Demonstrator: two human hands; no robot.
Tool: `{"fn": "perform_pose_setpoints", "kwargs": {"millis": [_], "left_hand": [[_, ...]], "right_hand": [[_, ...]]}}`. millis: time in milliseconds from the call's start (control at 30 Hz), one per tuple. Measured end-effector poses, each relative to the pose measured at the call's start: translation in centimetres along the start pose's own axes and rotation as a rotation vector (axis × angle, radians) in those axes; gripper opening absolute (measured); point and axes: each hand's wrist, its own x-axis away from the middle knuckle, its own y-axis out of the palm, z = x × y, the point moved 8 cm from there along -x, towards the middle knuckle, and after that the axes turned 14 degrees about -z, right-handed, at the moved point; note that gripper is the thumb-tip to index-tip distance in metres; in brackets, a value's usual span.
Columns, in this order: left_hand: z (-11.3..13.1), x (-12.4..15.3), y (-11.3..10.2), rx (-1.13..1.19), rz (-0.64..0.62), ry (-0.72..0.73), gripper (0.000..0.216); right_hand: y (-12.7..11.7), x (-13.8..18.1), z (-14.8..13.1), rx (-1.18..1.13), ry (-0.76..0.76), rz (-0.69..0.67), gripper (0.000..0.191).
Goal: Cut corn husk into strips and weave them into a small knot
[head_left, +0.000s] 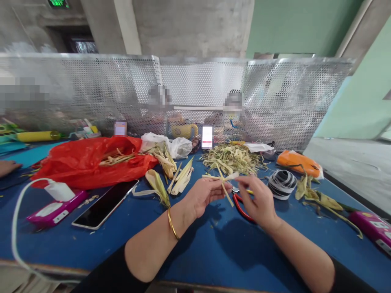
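Note:
My left hand point(205, 195) pinches a small cross of pale corn husk strips point(222, 179) above the blue table. The strips meet in the middle, with ends sticking out several ways. Against the cross's right end, my right hand point(258, 198) has thumb and fingers closed on a whitish strip end; its fingertips are partly hidden. Under that hand lie red-handled pliers point(240, 203), partly covered by it. Beyond both hands rises a pile of shredded husk point(233, 158). Whole corn husks point(181, 179) rest to the left of my left hand.
Left on the table are a red plastic bag point(73, 158), a black phone point(105, 205) and a purple power strip point(56, 207) with a white cable. A ribbon roll point(282, 184) and an orange packet point(299, 162) lie right. A perforated metal screen point(201, 81) stands behind.

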Motion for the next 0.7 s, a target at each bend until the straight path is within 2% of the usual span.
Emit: {"fn": "perform_pose_setpoints", "kwargs": {"millis": [67, 133, 267, 367, 533, 700], "left_hand": [[0.5, 0.1, -0.2, 0.002, 0.009, 0.046, 0.01], [0.9, 0.2, -0.4, 0.008, 0.03, 0.068, 0.016], [0.4, 0.2, -0.6, 0.051, 0.048, 0.03, 0.024], [-0.2, 0.1, -1.0, 0.104, 0.056, 0.043, 0.023], [-1.1, -0.2, -1.7, 0.093, 0.089, 0.066, 0.019], [-2.0, -0.4, -2.1, 0.08, 0.146, 0.017, 0.024]], "right_hand": [[1.7, 0.1, -2.3, 0.217, -0.219, -0.191, 0.025], [3.1, 0.1, -3.2, 0.359, -0.339, -0.305, 0.03], [4.4, -0.2, -3.9, 0.47, -0.448, -0.347, 0.023], [4.5, -0.4, -4.1, 0.413, -0.455, -0.308, 0.025], [4.4, 0.0, -3.5, 0.249, -0.352, -0.282, 0.026], [4.9, 1.0, -4.1, 0.202, -0.414, -0.311, 0.025]]}}
